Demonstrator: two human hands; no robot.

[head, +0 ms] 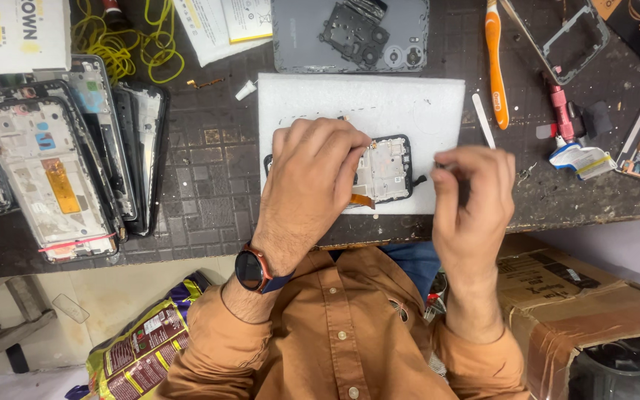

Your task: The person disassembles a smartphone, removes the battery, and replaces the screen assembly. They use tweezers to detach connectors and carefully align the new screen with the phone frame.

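While left hand [312, 178] presses phone frame [388, 169], fingers curled

One camera, on my head, pointing straight down and close over the dark workbench [209, 170]. Near edge of bench, my chest and both forearms fill lower frame. No second view.

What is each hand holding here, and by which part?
Left hand presses on the phone frame, covering its left portion. Right hand is curled; whether it pinches anything cannot be told.
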